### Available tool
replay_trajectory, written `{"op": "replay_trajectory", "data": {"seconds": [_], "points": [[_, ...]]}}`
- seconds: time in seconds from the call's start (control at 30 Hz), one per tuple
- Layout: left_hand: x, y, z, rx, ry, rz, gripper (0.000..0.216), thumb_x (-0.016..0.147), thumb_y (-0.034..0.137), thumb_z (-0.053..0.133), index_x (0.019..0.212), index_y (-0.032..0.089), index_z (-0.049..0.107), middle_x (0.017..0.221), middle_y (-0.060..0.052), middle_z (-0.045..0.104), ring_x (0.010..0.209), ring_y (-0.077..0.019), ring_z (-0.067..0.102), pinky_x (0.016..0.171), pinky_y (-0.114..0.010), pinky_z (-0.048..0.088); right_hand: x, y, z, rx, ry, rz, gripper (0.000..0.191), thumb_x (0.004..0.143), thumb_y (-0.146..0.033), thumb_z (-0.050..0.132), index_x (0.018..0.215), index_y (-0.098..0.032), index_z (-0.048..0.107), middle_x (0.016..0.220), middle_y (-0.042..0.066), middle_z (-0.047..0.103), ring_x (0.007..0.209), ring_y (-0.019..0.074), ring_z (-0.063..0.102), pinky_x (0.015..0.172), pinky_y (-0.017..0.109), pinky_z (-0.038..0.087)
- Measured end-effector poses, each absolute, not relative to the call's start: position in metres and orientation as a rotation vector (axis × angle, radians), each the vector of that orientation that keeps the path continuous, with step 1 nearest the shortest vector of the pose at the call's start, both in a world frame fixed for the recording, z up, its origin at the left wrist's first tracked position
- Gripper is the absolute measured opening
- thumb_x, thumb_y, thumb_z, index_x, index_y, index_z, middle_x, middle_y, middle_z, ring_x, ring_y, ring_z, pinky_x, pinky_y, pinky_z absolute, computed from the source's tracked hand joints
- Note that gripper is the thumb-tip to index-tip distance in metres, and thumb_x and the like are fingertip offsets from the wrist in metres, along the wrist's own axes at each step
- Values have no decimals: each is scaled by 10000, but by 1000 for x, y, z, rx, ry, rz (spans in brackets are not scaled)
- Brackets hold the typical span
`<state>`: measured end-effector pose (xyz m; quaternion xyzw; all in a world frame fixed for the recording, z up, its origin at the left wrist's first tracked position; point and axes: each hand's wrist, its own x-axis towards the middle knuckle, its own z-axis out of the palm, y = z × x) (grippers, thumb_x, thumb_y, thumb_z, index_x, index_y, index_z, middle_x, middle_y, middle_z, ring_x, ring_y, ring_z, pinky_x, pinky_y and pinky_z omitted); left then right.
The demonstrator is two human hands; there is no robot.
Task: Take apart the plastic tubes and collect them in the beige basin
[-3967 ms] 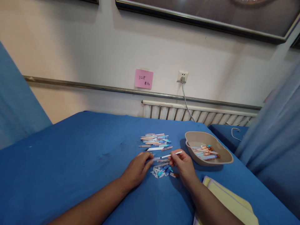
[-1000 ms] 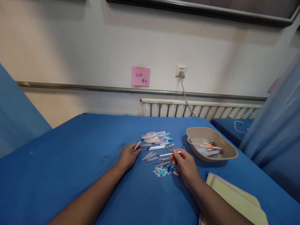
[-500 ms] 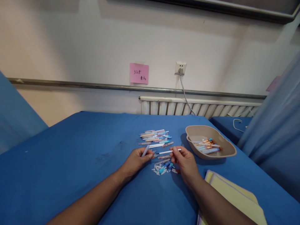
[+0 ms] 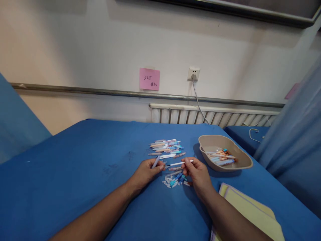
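Observation:
In my left hand (image 4: 149, 170) is a pale lavender pen barrel (image 4: 155, 162), tilted up between thumb and fingers. My right hand (image 4: 195, 170) pinches a thin white pen refill (image 4: 177, 163) by its right end; its dark tip points left, close to my left fingertips. Whether that tip touches anything there I cannot tell. Behind both hands lies a heap of pen barrels and refills (image 4: 163, 146). Between and below the hands sits a pile of small white and blue pen parts (image 4: 173, 180), partly beside my right fingers.
A beige basin (image 4: 244, 161) holding several pens stands at the right. Yellow cloths (image 4: 250, 207) with purple edging lie under my right forearm. The blue-covered table (image 4: 75, 174) meets a wall with a radiator (image 4: 183, 115), a socket (image 4: 193, 73) and a pink note (image 4: 149, 79).
Almost nothing differs. Both hands keep their grip on the pen barrel and the refill, and the view has shifted very slightly.

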<state>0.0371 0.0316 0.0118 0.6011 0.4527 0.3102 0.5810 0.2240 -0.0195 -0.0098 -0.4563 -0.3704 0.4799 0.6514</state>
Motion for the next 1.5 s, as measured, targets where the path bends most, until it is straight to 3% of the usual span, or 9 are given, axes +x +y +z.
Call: {"op": "replay_trajectory", "data": {"seconds": [0.7,0.97,1.3,1.5], "points": [[37,32,11,1405,1035,746,286,648,399,693,753,139,633,572,29,581,475,-82,414,477,-198,293,223,-19,-12,-1063,-848,1101,341,723,-483,650,806,-152,650,631,1,610,481,70,488,451,172,358],[37,33,4,1545,1008,807,257,673,380,674,725,129,656,657,8,597,613,-124,498,583,-215,368,218,-18,-17,-993,-809,1264,336,688,-455,696,794,-139,656,616,5,624,466,69,484,447,176,364],[41,25,12,1605,1073,886,272,668,364,677,836,149,674,750,-11,645,720,-172,564,690,-265,425,222,-17,-18,-796,-501,1521,276,650,-345,766,787,-138,646,653,3,628,494,57,508,461,159,402],[39,25,13,1633,1091,874,339,679,378,672,926,145,661,731,-17,627,687,-172,558,667,-273,431,225,-18,-15,-780,-440,1537,220,654,-285,763,788,-156,646,677,-1,623,508,70,519,470,171,423]]}}
